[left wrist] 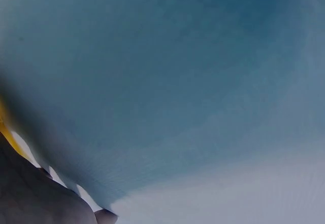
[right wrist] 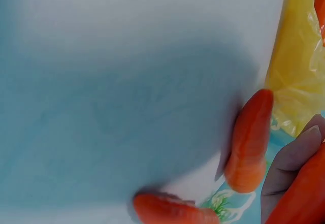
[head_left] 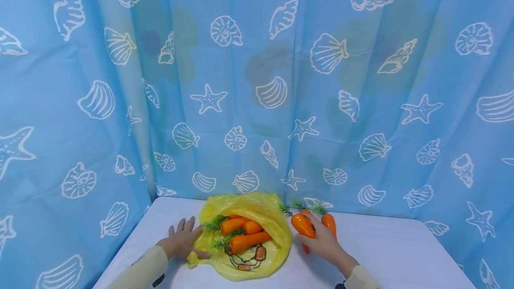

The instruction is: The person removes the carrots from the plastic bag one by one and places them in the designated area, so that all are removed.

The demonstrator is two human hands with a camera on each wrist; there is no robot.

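Note:
A yellow plastic bag (head_left: 281,253) lies on the white table with its mouth toward the left. Several orange carrots (head_left: 250,241) with green tops sit in that opening. My left hand (head_left: 181,241) rests at the bag's left edge, fingers spread and thumb against the plastic. To the right of the bag, my right hand (head_left: 323,242) grips a carrot (head_left: 302,225) by its body, and this carrot (right wrist: 303,196) also shows in the right wrist view. Two loose carrots lie on the table by that hand, one carrot (head_left: 328,223) to its right and another (head_left: 306,249) partly hidden beneath it.
The white table (head_left: 385,244) extends to the right of the loose carrots. A blue curtain (head_left: 249,164) with white shell and starfish prints stands behind the table and along its sides. The left wrist view shows mostly blurred curtain and tabletop.

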